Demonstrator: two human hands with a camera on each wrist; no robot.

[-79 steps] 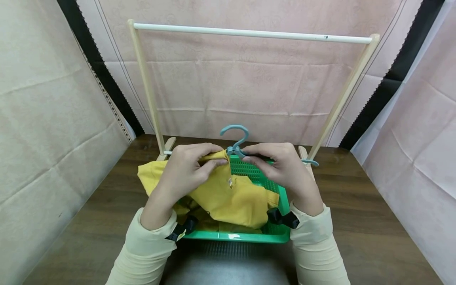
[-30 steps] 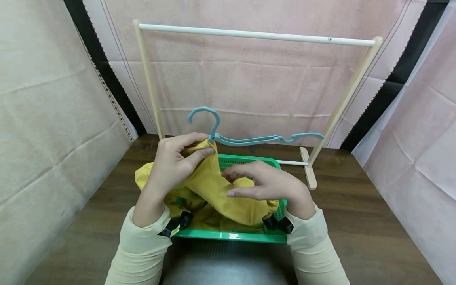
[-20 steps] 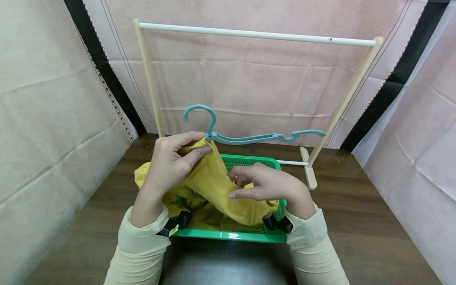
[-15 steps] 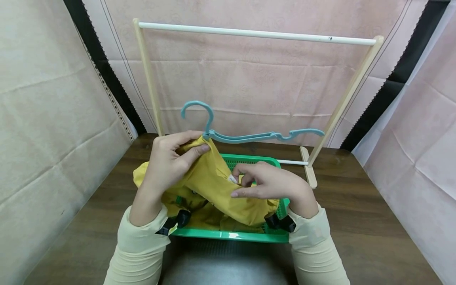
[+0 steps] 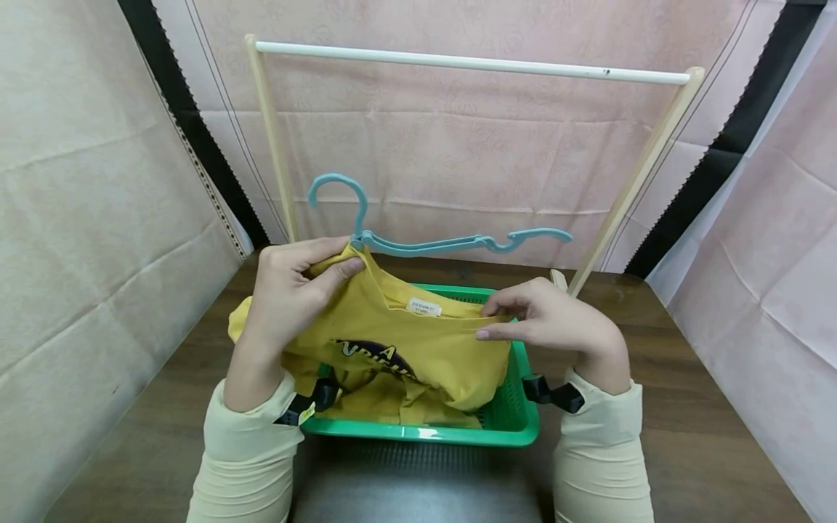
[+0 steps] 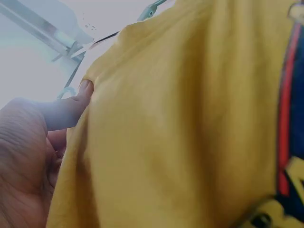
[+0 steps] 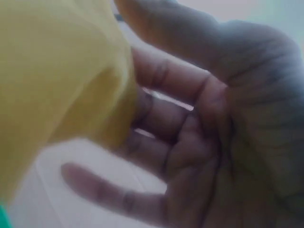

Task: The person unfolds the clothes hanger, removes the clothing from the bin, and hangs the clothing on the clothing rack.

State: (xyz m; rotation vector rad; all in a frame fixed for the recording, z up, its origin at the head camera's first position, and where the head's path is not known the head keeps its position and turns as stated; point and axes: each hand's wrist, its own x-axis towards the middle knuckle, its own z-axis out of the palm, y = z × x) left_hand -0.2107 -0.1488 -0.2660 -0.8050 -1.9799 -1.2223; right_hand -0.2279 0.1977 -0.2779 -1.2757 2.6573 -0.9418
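Note:
A yellow T-shirt (image 5: 418, 349) with a dark print on its chest and a white neck label (image 5: 423, 306) spreads between my hands over the green basket. My left hand (image 5: 294, 290) pinches its shoulder beside the neckline; in the left wrist view the thumb (image 6: 71, 110) presses on the cloth. One arm of the blue hanger (image 5: 425, 248) is hidden behind that shoulder, while its hook and other arm stick out above the shirt. My right hand (image 5: 556, 316) holds the shirt's other shoulder, thumb in front and fingers behind, below the hanger's bare arm.
The green basket (image 5: 418, 433) stands on the dark wooden table (image 5: 686, 407), with more yellow cloth inside. Behind it rises a drying rack with a white rail (image 5: 458, 62) and pale wooden posts. Light cloth panels (image 5: 98, 181) enclose the sides and back.
My right hand has let go of the hanger, moved down to the shirt's neckline and drawn it rightward, uncovering label and print. My left hand has carried the hanger and shoulder left and slightly up.

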